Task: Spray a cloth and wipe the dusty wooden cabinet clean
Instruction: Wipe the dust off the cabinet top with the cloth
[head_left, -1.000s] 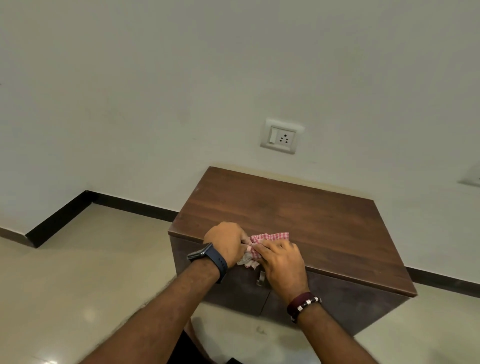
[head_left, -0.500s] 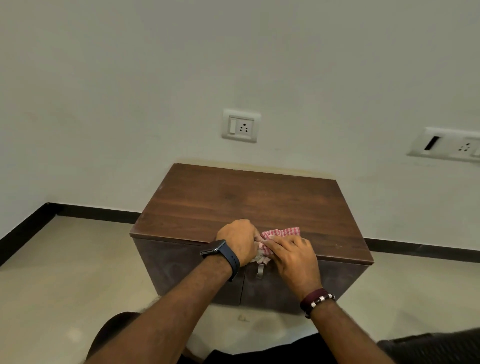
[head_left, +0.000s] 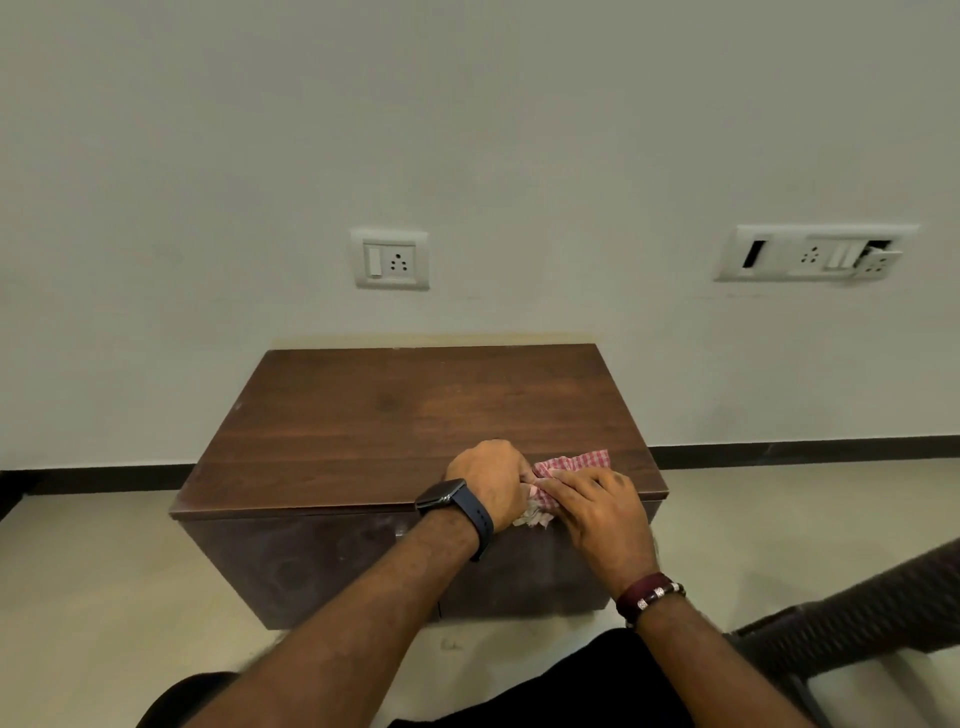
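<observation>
A low dark wooden cabinet (head_left: 395, 415) stands against the wall. A red-and-white checked cloth (head_left: 574, 462) lies on its top at the front edge, right of centre, with a bit hanging over the edge. My left hand (head_left: 491, 480), watch on the wrist, is closed on the cloth's left end. My right hand (head_left: 597, 506), with a beaded bracelet, presses down on the cloth from the right with fingers laid over it. Both hands touch each other over the cloth. No spray bottle is in view.
The wall behind carries a single socket plate (head_left: 390, 259) and a wider socket panel (head_left: 815, 253). Pale floor tiles surround the cabinet. A dark ribbed chair arm (head_left: 857, 623) juts in at the lower right. My dark-clothed legs fill the bottom edge.
The view has swung right and squared up to the cabinet, bringing the wide socket panel fully into sight. Both hands stay on the cloth at the front edge, shifted slightly right along it.
</observation>
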